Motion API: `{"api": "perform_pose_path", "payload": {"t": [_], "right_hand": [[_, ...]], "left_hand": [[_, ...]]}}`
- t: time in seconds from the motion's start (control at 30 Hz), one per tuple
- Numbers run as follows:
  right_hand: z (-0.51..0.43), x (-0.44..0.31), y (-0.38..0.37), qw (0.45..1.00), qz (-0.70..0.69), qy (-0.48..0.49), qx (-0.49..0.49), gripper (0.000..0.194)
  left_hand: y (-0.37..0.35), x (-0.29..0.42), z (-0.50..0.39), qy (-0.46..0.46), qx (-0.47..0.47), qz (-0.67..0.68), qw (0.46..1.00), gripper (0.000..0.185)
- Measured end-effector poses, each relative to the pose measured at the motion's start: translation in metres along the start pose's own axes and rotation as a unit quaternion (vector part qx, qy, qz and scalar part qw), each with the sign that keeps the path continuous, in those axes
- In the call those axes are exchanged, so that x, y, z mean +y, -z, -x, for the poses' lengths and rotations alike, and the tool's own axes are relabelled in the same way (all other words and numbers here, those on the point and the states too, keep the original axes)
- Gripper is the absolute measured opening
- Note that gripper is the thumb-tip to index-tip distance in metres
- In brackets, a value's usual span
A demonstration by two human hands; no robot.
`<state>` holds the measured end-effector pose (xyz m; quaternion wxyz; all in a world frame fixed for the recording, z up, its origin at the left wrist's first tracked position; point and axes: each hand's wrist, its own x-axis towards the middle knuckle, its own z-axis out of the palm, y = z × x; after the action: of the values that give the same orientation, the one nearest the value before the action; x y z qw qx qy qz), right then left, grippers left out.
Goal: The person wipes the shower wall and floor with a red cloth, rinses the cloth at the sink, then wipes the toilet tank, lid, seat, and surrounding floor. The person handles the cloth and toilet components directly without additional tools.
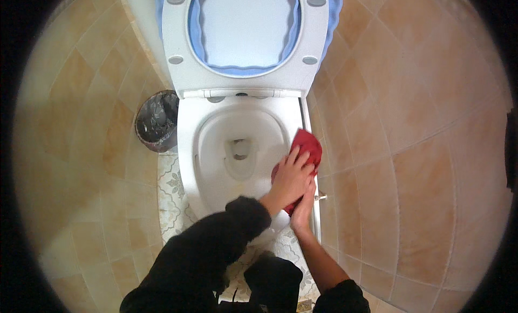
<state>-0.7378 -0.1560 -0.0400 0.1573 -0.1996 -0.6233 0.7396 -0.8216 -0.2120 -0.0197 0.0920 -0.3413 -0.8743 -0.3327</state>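
A red cloth point(308, 145) lies over the right rim of a white toilet bowl point(190, 123). My left hand point(292, 176) presses on the cloth from above, its fingers spread over the fabric. Close against it, my right hand point(304, 206) holds the cloth along its outer edge, with its fingertips partly hidden by the left hand. The toilet seat point(177, 38) is raised, and behind it the lid point(247, 28) stands up with a light blue frilled cover point(332, 13). Part of the cloth is hidden beneath both hands.
Left of the toilet stands a waste bin point(157, 123) with a dark liner. A white pipe point(306, 115) runs along the right side, near a small metal valve point(321, 197). Tiled walls point(421, 216) close in on both sides above a patterned floor point(172, 191).
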Motion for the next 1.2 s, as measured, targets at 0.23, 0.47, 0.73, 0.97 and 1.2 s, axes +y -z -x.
{"api": "perform_pose_path", "payload": {"t": [0.23, 0.47, 0.73, 0.97, 1.2], "right_hand": [[0.115, 0.012, -0.002, 0.965, -0.096, -0.234, 0.075, 0.055], [0.182, -0.027, -0.025, 0.805, -0.322, -0.498, -0.015, 0.053], [0.195, -0.152, -0.083, 0.777, -0.247, -0.574, -0.075, 0.057], [0.118, -0.212, -0.082, 0.897, -0.281, -0.308, -0.147, 0.058], [0.084, -0.357, -0.078, 0.842, -0.403, -0.342, -0.106, 0.049]], "left_hand": [[0.035, 0.034, 0.099, -0.012, -0.110, 0.019, 0.994, 0.032], [0.113, 0.033, 0.202, -0.027, -0.144, -0.009, 0.989, 0.036], [0.217, 0.088, 0.199, 0.414, -0.020, 0.123, 0.902, 0.039], [0.287, 0.152, 0.062, 0.390, 0.051, 0.323, 0.861, 0.047], [0.356, 0.172, 0.024, 0.416, 0.229, 0.412, 0.778, 0.037]]}}
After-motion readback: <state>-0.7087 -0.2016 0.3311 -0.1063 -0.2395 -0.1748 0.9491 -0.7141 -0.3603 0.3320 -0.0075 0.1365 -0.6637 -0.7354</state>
